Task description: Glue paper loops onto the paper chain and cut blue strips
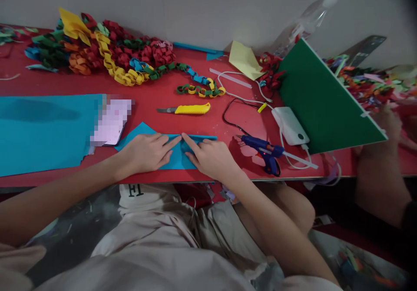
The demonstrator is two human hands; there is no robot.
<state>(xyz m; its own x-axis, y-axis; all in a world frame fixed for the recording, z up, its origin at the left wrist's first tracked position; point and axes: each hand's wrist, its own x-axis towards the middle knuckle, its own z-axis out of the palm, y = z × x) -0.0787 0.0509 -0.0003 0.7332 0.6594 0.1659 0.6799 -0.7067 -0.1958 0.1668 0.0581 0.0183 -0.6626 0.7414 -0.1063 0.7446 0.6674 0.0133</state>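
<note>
Both hands lay flat on a folded piece of blue paper [177, 154] near the front edge of the long red table [48, 80]. The left hand [148, 152] pressed the sheet with fingers stretched out and gripped nothing, its forefinger running along the upper fold. The right hand [210, 155] pressed likewise, fingers extended, its forefinger tip meeting the left one at the fold's middle.

Just left of the folded piece sat a large flat sheet of blue paper [42, 130], with a blurred pinkish rectangular object [112, 121] at its right edge; what that was could not be told. Beyond the hands lay a yellow-handled utility knife [190, 109]. To the right rested a blue hot-glue gun [265, 151] beside a white power bank [289, 126] with cables. A multicoloured paper chain [120, 58] was heaped along the wall. A green board [321, 104] stood tilted at the right, and another person's hand [386, 124] showed behind its lower corner.
</note>
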